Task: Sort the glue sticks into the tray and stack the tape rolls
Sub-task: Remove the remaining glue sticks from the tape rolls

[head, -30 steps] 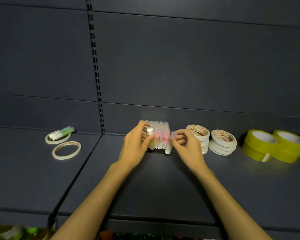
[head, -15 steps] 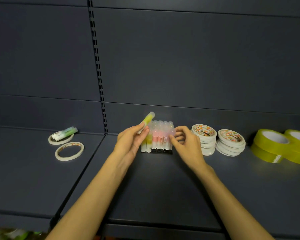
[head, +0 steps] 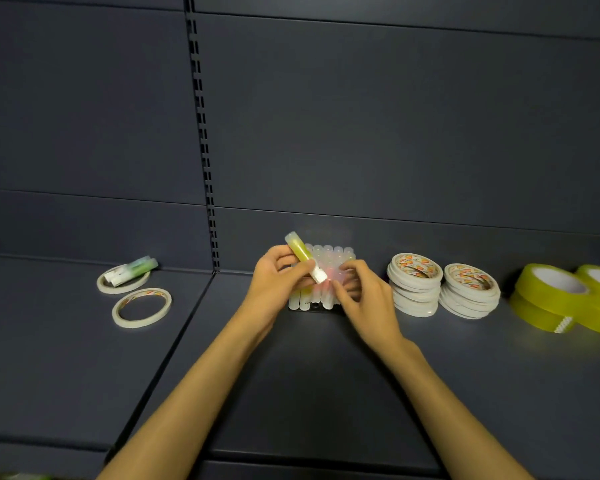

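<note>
Our left hand (head: pixel 279 278) pinches the light, smooth yellow glue stick (head: pixel 305 257) mid-barrel; our right hand (head: pixel 362 296), fingers loosely bent, touches the tray's sticks (head: pixel 321 296).

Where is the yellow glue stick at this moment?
In the head view, the yellow glue stick is centre frame, tilted, gripped by the left hand just above the tray of glue sticks.

Dark grey metal shelf (head: pixel 309 393), matching back panel (head: pixel 395 116), slotted upright (head: pixel 201 140)
</note>
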